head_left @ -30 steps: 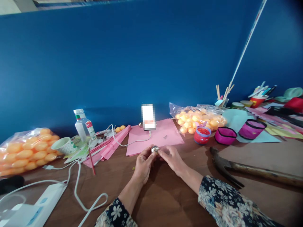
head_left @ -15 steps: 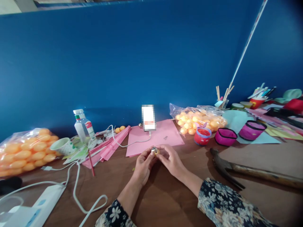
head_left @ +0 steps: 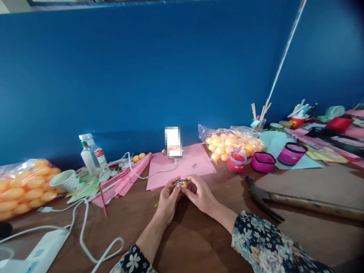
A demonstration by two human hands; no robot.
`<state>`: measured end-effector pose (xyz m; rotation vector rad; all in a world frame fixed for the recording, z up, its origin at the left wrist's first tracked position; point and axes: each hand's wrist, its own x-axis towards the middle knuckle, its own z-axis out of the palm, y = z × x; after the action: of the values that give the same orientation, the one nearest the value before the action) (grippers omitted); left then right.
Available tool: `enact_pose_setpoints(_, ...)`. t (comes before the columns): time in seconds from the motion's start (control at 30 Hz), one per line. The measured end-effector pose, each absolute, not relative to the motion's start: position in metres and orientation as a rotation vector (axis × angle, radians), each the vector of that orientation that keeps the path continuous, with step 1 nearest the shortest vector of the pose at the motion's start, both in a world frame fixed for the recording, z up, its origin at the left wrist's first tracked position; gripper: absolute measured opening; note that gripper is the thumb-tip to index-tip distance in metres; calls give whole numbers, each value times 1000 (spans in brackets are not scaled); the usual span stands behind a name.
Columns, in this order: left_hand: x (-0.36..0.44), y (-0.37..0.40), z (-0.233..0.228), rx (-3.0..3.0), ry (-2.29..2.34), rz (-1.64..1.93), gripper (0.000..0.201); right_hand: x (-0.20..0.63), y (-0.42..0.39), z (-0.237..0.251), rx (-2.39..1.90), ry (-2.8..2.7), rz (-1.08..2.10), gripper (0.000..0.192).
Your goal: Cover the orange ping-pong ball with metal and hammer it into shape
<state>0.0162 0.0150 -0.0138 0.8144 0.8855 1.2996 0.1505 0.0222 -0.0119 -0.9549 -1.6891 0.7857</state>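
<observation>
A small shiny rounded piece, silver on one side and yellow-gold on the other (head_left: 182,184), is pinched between my two hands above the brown table. My left hand (head_left: 168,200) grips its silver side with thumb and fingertips. From the other side, my right hand (head_left: 201,195) closes its thumb and fingers on the golden part. The fingertips partly cover the piece, so its exact kind cannot be made out. Just beyond my hands lie pink paper sheets (head_left: 159,172) with a few tiny dark bits (head_left: 194,165) on them.
A claw hammer (head_left: 301,201) lies at right, near two magenta fabric cups (head_left: 263,162) and a red pot (head_left: 236,163). Bags of orange balls (head_left: 227,146) stand on both sides. At left are a glass bottle (head_left: 92,157), a paper cup (head_left: 66,181) and white cables (head_left: 85,235).
The camera view has swung slightly right, so the table things sit further left. Both hands still hold the small piece, which appears slightly turned.
</observation>
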Motion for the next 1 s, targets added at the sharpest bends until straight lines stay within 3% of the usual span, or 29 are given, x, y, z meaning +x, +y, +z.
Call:
enact_pose_setpoints(0.6, 18, 12, -12, 918, 854, 1262, 38, 151, 26, -11, -867, -1234, 1527, 39)
enact_pose_setpoints(1.0, 19, 10, -9, 912, 859, 1259, 33, 152, 25, -10, -775, -976, 1721, 39)
